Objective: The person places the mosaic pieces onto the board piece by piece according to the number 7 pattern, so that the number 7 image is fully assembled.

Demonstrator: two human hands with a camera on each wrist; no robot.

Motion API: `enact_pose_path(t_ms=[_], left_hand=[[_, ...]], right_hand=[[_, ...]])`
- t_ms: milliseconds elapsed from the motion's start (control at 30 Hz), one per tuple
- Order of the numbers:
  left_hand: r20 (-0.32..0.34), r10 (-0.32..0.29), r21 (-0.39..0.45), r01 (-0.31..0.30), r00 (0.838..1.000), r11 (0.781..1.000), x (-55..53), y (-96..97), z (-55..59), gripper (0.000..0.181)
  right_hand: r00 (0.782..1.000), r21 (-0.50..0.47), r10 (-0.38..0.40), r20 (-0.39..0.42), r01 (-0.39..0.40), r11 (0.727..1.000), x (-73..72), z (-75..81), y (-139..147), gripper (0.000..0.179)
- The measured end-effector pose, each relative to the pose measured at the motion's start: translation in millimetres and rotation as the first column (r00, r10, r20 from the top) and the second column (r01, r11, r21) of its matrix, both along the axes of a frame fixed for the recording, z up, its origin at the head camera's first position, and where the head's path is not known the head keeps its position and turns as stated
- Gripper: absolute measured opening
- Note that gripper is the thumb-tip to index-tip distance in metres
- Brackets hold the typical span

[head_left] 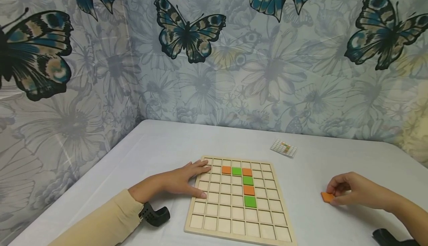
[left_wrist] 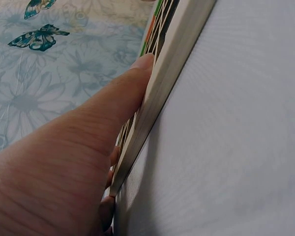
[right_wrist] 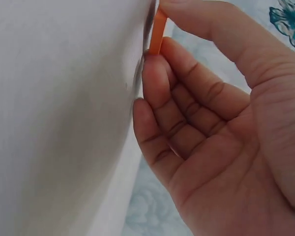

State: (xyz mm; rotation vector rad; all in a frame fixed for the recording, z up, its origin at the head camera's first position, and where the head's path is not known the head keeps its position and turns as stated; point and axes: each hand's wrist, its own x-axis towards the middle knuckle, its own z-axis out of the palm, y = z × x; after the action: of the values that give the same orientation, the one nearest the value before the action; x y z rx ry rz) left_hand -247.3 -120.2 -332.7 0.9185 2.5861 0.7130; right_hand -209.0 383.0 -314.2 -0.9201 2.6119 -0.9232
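Observation:
A wooden grid board (head_left: 224, 211) lies on the white table, with square cells. Orange tiles (head_left: 226, 170) and green tiles (head_left: 250, 201) fill several cells, in a row near the far side and a column running down from it. My left hand (head_left: 182, 179) rests on the board's left edge, fingers spread, the thumb (left_wrist: 137, 73) over the rim in the left wrist view. To the right of the board, my right hand (head_left: 351, 190) pinches an orange square tile (head_left: 326, 197) between thumb and fingers, close to the tabletop. In the right wrist view the tile (right_wrist: 158, 32) shows edge-on.
A small card (head_left: 283, 148) printed with a coloured grid lies behind the board to the right. Black wrist straps (head_left: 155, 215) sit at both wrists. Beyond the table (head_left: 160, 142) hangs a butterfly-patterned cloth (head_left: 207, 90).

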Motion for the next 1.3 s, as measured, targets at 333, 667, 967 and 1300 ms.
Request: enact_pose_path(t_ms=[333, 667, 967, 1300], left_hand=[[0.004, 0.011, -0.005, -0.011, 1.0, 1.0, 1.1, 0.2, 0.9, 0.083], [0.008, 0.025, -0.008, -0.025, 1.0, 1.0, 1.5, 0.2, 0.6, 0.083], [-0.002, 0.006, -0.011, -0.006, 1.0, 1.0, 0.3, 1.0, -0.2, 0.083], [0.006, 0.007, -0.008, -0.007, 1.0, 1.0, 1.2, 1.4, 0.6, 0.083]], right_hand=[[0.998, -0.031, 0.069, 0.007, -0.068, 0.997, 0.9, 2.1, -15.9, 0.007], [0.999, -0.037, 0.027, -0.034, -0.028, 0.999, 5.5, 11.0, -36.6, 0.012], [0.987, -0.046, -0.158, 0.019, 0.159, 0.986, 15.3, 19.0, -60.2, 0.022], [0.967, -0.049, -0.239, -0.092, 0.235, 0.971, 26.4, 20.8, -92.7, 0.021]])
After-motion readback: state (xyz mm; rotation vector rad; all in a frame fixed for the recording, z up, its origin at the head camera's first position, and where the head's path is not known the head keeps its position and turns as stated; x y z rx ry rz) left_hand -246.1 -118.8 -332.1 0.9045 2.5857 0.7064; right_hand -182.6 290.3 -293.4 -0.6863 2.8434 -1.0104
